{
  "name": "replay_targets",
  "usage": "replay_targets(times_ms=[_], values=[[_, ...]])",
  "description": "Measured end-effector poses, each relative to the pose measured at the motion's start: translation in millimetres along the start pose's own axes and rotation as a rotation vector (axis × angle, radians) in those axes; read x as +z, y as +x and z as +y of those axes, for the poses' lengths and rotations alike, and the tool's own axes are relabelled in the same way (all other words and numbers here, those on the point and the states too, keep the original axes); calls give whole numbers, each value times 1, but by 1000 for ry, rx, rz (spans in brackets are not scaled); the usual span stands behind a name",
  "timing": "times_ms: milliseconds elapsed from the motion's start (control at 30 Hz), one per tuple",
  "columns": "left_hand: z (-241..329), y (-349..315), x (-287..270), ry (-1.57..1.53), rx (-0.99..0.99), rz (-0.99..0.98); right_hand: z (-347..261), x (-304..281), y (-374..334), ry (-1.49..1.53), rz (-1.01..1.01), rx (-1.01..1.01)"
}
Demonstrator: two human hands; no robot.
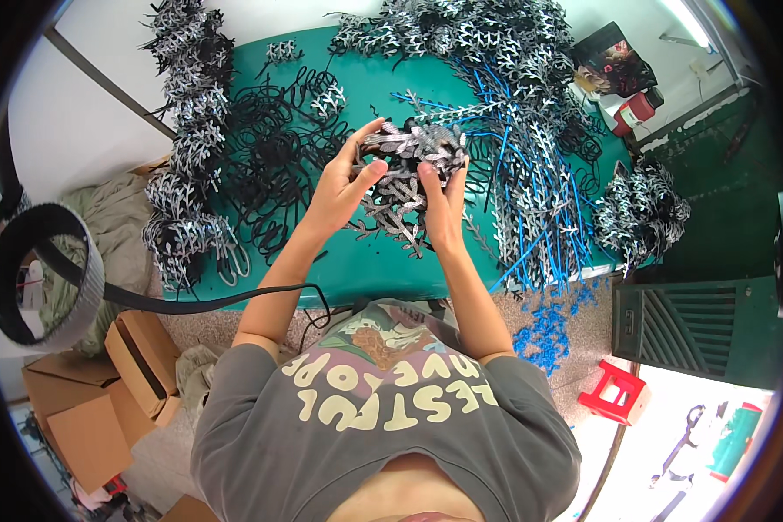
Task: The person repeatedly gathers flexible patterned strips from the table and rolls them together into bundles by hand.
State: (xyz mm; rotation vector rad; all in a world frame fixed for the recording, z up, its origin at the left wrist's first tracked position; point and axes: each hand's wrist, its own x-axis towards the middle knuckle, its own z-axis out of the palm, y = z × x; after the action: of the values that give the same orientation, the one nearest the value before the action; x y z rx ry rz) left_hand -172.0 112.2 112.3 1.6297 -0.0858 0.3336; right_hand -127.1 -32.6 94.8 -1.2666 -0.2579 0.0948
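Both my hands hold a bundle of silver-grey leaf-shaped trim (pixel 400 193) with dark parts showing between the leaves. My left hand (pixel 337 193) closes on its left side, thumb in front and fingers behind. On the other side, my right hand (pixel 444 202) grips it with the thumb pressed on the front and the fingers mostly hidden. Some leafy strands hang below the hands, over the green tabletop (pixel 357 277). Just left of the bundle lies a tangle of black cord (pixel 270 165). To its right, long leaf strips (pixel 539 196) lie among blue strands (pixel 524 252).
Piled leaf trim lines the left edge (pixel 191 113) and back (pixel 470 35); another clump (pixel 639 213) sits at right. A red bottle (pixel 637 113) stands back right. Blue scraps (pixel 548 335) and a red stool (pixel 613 393) are on the floor; cardboard boxes (pixel 87 435) lie lower left.
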Motion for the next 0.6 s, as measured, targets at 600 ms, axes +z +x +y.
replay_targets(times_ms=[600], values=[[-24, 6, 15, -296, 51, 114, 11, 14, -3, -46, -185, -1]])
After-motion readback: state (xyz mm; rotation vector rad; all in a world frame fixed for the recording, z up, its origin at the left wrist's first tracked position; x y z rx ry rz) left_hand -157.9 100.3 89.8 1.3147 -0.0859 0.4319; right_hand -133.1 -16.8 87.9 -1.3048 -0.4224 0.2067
